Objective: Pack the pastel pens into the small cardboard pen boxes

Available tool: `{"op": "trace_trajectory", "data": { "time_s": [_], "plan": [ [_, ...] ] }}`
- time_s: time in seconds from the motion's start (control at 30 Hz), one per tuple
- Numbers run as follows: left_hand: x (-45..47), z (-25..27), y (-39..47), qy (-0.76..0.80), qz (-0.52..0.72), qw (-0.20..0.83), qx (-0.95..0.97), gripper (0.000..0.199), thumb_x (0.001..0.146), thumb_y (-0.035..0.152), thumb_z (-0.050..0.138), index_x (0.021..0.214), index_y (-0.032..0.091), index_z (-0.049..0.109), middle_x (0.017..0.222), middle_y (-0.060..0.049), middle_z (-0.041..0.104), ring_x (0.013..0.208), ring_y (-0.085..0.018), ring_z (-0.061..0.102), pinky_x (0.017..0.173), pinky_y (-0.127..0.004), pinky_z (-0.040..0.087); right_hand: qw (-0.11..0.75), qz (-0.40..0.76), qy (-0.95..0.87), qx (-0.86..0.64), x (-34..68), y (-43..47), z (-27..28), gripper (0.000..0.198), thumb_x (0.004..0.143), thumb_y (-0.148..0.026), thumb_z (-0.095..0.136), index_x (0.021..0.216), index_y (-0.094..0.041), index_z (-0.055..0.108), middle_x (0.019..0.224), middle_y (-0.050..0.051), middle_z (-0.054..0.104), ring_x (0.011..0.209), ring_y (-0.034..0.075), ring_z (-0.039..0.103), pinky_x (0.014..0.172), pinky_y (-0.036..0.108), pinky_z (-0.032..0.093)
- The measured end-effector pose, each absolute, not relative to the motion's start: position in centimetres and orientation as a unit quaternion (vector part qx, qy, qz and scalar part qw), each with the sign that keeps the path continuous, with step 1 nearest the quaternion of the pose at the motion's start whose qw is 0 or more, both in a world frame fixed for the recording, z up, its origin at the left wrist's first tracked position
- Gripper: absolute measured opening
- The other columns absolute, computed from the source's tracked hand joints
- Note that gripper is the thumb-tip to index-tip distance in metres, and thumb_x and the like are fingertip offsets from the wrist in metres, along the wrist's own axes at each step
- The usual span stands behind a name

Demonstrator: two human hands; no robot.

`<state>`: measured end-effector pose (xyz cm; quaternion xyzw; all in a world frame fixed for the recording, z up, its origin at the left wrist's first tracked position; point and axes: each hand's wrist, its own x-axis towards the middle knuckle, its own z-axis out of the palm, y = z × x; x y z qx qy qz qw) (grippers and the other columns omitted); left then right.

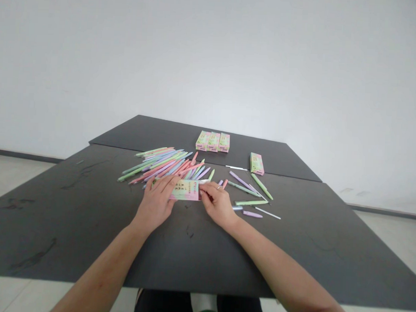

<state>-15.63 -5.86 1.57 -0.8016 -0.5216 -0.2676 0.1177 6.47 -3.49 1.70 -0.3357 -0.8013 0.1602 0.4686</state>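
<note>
A small pastel box [186, 190], printed in green, yellow and pink, lies between my hands near the middle of the dark table. My left hand [158, 199] grips its left end, fingers over the top. At the right end, my right hand [218, 202] pinches the edge of the box, where a pale flap shows. Just behind the box spreads a pile of pastel pens [166, 163] in green, pink, blue and purple. What lies under my fingers is hidden.
Three similar boxes [213, 141] stand side by side at the back of the dark table [88, 215]. Another box [256, 163] lies to their right. Right of my hand are loose pens [250, 202], pen parts and thin white refills [268, 213]. A pale wall rises behind.
</note>
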Motion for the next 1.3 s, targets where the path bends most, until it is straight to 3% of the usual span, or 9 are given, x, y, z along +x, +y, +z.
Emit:
{"op": "trace_trajectory", "data": {
  "time_s": [0.23,0.47,0.83,1.13,1.3],
  "plan": [
    [-15.5,1.6,-6.0,-0.539,-0.258,0.105,-0.795,0.056,0.083,0.016,0.049,0.138,0.016,0.045,0.137,-0.015,0.055,0.132,-0.031,0.044,0.112,-0.052,0.025,0.463,0.158,-0.8,-0.347,6.6,-3.4,1.8,0.025,0.089,-0.014,0.049,0.105,-0.019,0.067,0.102,0.009,0.07,0.096,0.019,0.065,0.088,0.032,0.051],
    [-15.8,1.6,-6.0,-0.556,-0.249,0.096,-0.787,0.057,0.081,0.015,0.051,0.138,0.015,0.044,0.138,-0.015,0.054,0.133,-0.031,0.044,0.111,-0.052,0.026,0.454,0.154,-0.784,-0.394,7.0,-2.7,2.8,0.025,0.088,-0.014,0.047,0.1,-0.018,0.069,0.09,0.006,0.07,0.083,0.017,0.064,0.08,0.03,0.048],
    [-16.1,1.4,-5.9,-0.583,-0.239,0.09,-0.771,0.061,0.08,0.016,0.054,0.14,0.017,0.042,0.139,-0.016,0.053,0.131,-0.033,0.045,0.109,-0.055,0.028,0.46,0.171,-0.738,-0.463,6.5,3.5,2.0,0.027,0.085,-0.017,0.047,0.097,-0.018,0.071,0.092,0.006,0.072,0.078,0.017,0.063,0.078,0.031,0.05],
    [-16.4,1.1,-5.7,-0.587,-0.243,0.1,-0.766,0.059,0.081,0.019,0.055,0.139,0.015,0.041,0.137,-0.017,0.054,0.13,-0.033,0.046,0.11,-0.054,0.027,0.326,0.153,-0.851,-0.383,5.0,8.2,1.4,0.029,0.084,-0.007,0.055,0.106,-0.017,0.071,0.109,0.01,0.071,0.096,0.018,0.065,0.09,0.033,0.048],
    [-16.5,0.9,-5.6,-0.583,-0.245,0.103,-0.768,0.063,0.08,0.018,0.055,0.141,0.016,0.039,0.138,-0.016,0.054,0.13,-0.033,0.045,0.11,-0.054,0.027,0.263,0.115,-0.893,-0.347,4.1,9.4,0.8,0.029,0.088,-0.01,0.054,0.111,-0.017,0.07,0.116,0.011,0.069,0.109,0.02,0.062,0.097,0.033,0.044]
  ]
}}
